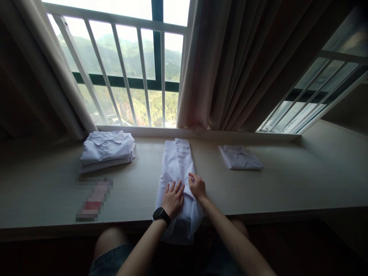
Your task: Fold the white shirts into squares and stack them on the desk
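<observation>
A white shirt (170, 163), folded lengthwise into a long strip, lies in front of me on the table. Its lower end hangs over the front edge. My left hand (173, 198) rests flat on the fabric with its fingers spread, and a black watch (161, 217) is on that wrist. At the strip's right edge, my right hand (197, 186) is closed, its curled fingers pinching the side of the shirt; the fingertips are partly hidden.
On the left sits a stack of folded white shirts (107, 147). To the right lies another folded white shirt (241, 158). A blurred-out pinkish item (94, 201) is near the left front of the table (287, 184). Behind stand a barred window (123, 69) and curtains (207, 65).
</observation>
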`<state>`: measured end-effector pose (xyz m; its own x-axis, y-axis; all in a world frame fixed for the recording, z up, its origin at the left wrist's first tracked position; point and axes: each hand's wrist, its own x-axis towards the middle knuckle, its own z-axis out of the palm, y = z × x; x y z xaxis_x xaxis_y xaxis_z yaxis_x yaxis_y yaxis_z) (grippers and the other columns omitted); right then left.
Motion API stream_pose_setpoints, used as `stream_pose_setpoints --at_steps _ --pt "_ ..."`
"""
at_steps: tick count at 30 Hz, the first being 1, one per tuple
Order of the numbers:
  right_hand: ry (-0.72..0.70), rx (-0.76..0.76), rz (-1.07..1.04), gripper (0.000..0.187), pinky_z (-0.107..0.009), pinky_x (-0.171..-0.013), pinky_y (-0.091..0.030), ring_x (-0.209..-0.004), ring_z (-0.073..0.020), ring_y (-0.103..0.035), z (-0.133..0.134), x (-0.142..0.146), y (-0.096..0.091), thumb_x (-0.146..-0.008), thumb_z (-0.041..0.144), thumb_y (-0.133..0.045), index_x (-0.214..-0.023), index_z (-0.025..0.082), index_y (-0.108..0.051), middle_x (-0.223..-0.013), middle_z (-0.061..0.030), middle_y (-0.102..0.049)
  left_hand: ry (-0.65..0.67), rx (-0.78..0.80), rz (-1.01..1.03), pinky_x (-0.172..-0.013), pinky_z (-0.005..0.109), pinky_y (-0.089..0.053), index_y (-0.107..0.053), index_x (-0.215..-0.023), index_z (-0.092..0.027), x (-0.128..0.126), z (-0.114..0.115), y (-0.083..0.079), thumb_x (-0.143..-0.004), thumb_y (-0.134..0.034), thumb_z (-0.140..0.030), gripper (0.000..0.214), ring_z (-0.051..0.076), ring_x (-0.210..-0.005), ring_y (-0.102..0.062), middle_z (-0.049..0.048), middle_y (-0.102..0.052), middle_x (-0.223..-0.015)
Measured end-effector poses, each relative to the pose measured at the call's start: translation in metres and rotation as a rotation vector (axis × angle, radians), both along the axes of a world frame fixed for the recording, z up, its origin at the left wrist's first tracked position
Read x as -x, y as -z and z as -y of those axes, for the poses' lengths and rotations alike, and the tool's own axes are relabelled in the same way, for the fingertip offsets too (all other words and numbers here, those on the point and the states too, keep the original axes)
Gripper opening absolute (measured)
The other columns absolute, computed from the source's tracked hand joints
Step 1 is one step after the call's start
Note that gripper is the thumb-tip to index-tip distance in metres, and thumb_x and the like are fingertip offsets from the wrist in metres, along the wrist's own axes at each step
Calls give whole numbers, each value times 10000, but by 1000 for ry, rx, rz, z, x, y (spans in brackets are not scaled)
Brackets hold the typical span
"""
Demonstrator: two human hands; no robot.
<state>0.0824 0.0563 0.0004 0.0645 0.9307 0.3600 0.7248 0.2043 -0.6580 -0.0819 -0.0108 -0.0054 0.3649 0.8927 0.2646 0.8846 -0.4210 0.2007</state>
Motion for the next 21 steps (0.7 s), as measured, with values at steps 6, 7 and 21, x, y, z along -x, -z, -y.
stream_pose_setpoints --at_steps 6,7,21 --pt "16 105 -60 280 -328 -938 -528 -996 -207 -711 -169 1 -23 -880 256 -543 -1047 220 -764 -1059 -60 -762 -2 -49 34 -1175 558 -299 -476 -1472 -288 3 -4 1 -987 -435 -330 488 314 -1448 -356 30 -410 -1568" --pt "24 114 -68 262 -325 -919 -534 -967 -204 -717 -199 -1 -22 -866 250 -561 -1018 212 -771 -1034 -66 -766 1 -69 39 -1166 556 -317 -478 -1471 -290 3 -5 2 -981 -447 -327 493 315 -1440 -369 30 -419 -1562" --pt "-134 232 -280 202 -299 -735 -542 -702 -162 -648 -405 -21 23 -784 285 -729 -856 98 -749 -805 -86 -737 -22 -312 -7 -1085 518 -398 -440 -1503 -321 6 -28 57 -849 -523 -343 660 316 -1433 -380 -10 -438 -1542"
